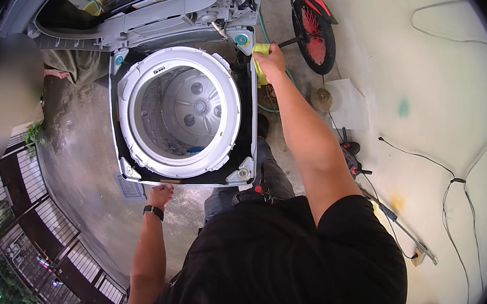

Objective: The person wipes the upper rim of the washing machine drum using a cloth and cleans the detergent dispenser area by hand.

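A top-loading washing machine (115, 138) stands before me with its upper cover raised, baring the white tub ring (131, 149) and the metal drum (169, 99). Inside the drum's near side lies a small blue item (195, 149), too small to name. At the far right corner of the cabinet, my right hand (271, 65) is closed on a yellow-green cloth (262, 49), pressing it to the outer side. My left hand (160, 195) is low by the cabinet's near edge, its fingers loosely bent and apparently empty; whether they touch the edge is unclear.
The raised cover (181, 9) leans back behind the tub. A bicycle wheel (315, 38) with red spokes is at the far right. Cables (457, 180) hang along the pale wall at right. A slatted gate (42, 202) runs along the left. A blurred patch hides the far left.
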